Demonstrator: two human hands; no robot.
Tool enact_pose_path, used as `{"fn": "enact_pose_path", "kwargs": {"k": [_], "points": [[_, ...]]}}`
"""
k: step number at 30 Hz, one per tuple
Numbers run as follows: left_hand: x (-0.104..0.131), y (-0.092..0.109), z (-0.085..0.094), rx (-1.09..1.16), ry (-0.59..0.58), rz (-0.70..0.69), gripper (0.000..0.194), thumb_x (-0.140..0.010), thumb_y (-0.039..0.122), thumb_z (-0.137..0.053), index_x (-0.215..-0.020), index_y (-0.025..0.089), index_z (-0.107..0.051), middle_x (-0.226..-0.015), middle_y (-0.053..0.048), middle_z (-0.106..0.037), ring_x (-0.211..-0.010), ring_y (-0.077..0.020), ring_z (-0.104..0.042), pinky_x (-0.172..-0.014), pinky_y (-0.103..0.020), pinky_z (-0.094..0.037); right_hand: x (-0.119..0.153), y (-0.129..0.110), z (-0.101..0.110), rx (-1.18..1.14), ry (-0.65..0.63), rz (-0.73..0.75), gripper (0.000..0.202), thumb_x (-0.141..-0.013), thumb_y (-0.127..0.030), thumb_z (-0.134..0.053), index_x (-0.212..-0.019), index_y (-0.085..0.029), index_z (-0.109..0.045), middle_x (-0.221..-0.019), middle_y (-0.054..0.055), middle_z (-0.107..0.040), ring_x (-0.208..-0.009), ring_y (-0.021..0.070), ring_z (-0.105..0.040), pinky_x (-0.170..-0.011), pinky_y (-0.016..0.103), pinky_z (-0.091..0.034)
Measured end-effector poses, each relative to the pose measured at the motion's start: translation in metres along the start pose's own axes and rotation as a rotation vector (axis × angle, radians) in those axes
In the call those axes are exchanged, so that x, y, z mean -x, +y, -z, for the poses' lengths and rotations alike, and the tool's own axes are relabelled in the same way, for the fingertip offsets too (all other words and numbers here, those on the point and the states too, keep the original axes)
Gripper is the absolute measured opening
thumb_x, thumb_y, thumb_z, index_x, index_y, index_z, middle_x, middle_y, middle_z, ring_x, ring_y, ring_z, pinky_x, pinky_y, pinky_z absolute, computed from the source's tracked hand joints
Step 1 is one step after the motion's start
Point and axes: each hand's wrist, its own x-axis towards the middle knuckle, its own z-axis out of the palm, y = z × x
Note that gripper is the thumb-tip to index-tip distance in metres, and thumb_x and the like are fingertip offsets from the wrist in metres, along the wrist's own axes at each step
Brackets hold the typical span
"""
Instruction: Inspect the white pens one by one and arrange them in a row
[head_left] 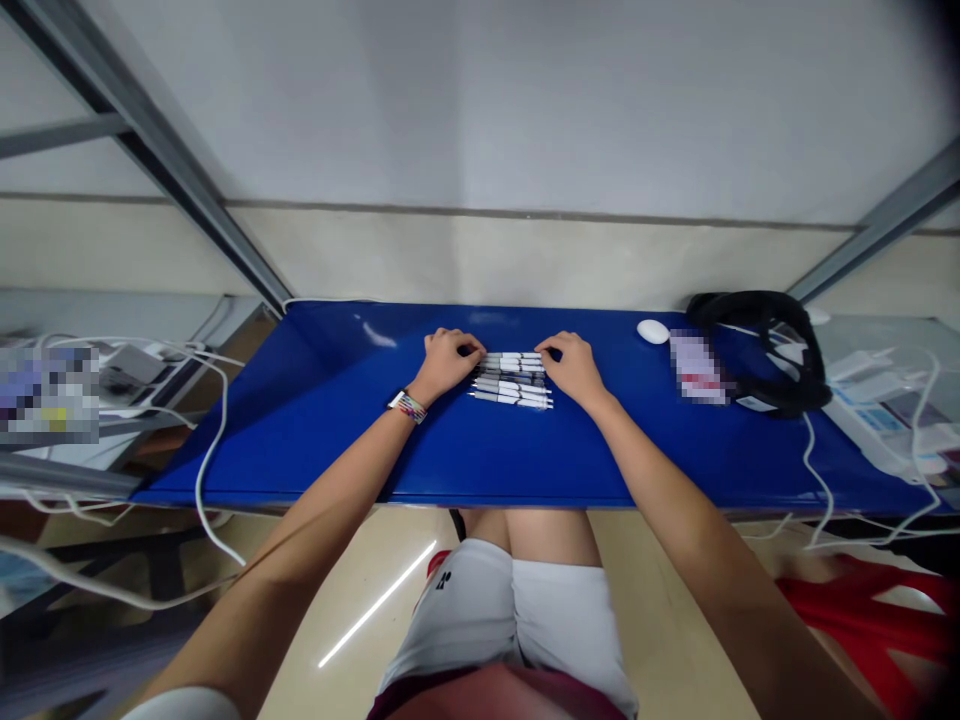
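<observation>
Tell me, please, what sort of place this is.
Probably a shared workroom or office: a glossy blue rectangular tabletop, straight grey metal posts beside it, and a pale grey neighbouring desk strewn with white cables.

Our counter (pixel 487 460) is blue, the pens (pixel 511 390) white with grey and black parts. We wear a multicoloured, patterned wristband (pixel 409 405) and white shorts (pixel 564 610) with a black mark (pixel 443 581).

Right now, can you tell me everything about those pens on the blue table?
The pens are slim and look plastic, white with grey and dark parts. They lie flat, side by side, lengthwise left to right, on the blue table between the left hand and the right hand. Both hands seem to touch the ends of the farthest ones.
</observation>
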Motion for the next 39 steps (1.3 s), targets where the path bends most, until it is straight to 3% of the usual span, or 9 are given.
{"fn": "enact_pose_path", "kwargs": {"k": [15,18,21,24,29,39], "points": [[0.008,0.014,0.003,-0.083,-0.027,0.007,0.024,-0.098,0.034,-0.058,-0.088,0.022,-0.076,-0.097,-0.009,-0.075,-0.106,-0.0331,-0.060,-0.102,-0.055,-0.037,0.003,-0.009,0.002,0.015,-0.030,-0.022,0.021,-0.090,-0.013,-0.059,-0.089,-0.024,-0.077,-0.096,0.008,-0.075,-0.098,0.0291,-0.065,-0.093,0.045,-0.050],[0.009,0.014,0.001,-0.079,0.015,0.018,0.022,-0.098,0.034,-0.058,-0.089,0.022,-0.075,-0.096,-0.009,-0.074,-0.107,-0.0340,-0.060,-0.103,-0.056,-0.038,0.003,-0.012,0.000,0.000,-0.015,-0.044,0.019,-0.090,-0.015,-0.060,-0.089,-0.024,-0.078,-0.095,0.009,-0.074,-0.099,0.0297,-0.065,-0.097,0.048,-0.050],[0.010,0.013,-0.005,0.045,0.084,0.025,0.020,-0.100,0.035,-0.059,-0.098,0.023,-0.074,-0.103,-0.009,-0.073,-0.108,-0.0315,-0.062,-0.105,-0.053,-0.043,0.005,-0.019,-0.004,-0.170,0.048,-0.119,0.017,-0.092,-0.027,-0.063,-0.099,-0.026,-0.079,-0.106,0.009,-0.075,-0.106,0.0294,-0.068,-0.104,0.049,-0.051],[0.011,0.016,-0.014,0.331,0.135,0.040,0.018,-0.102,0.036,-0.059,-0.109,0.024,-0.070,-0.115,-0.009,-0.072,-0.112,-0.0264,-0.065,-0.105,-0.045,-0.050,0.009,-0.028,-0.011,-0.358,0.079,-0.207,0.025,-0.096,-0.038,-0.062,-0.111,-0.027,-0.078,-0.120,0.008,-0.076,-0.118,0.0292,-0.068,-0.108,0.048,-0.050],[0.015,0.029,-0.023,0.685,0.166,0.162,0.025,-0.103,0.039,-0.059,-0.122,0.022,-0.061,-0.136,-0.013,-0.067,-0.130,-0.0247,-0.063,-0.114,-0.040,-0.047,0.015,-0.041,-0.022,-0.347,0.081,-0.222,0.029,-0.095,-0.037,-0.063,-0.118,-0.027,-0.077,-0.132,0.010,-0.073,-0.132,0.0318,-0.061,-0.117,0.053,-0.044],[0.021,0.045,-0.023,0.751,0.169,0.199,0.021,-0.105,0.039,-0.054,-0.102,0.022,-0.067,-0.114,-0.007,-0.073,-0.116,-0.0236,-0.066,-0.108,-0.037,-0.049,0.015,-0.046,-0.025,-0.301,0.074,-0.194,0.021,-0.096,-0.032,-0.060,-0.108,-0.026,-0.076,-0.125,0.011,-0.074,-0.126,0.0313,-0.065,-0.115,0.052,-0.047]]}}
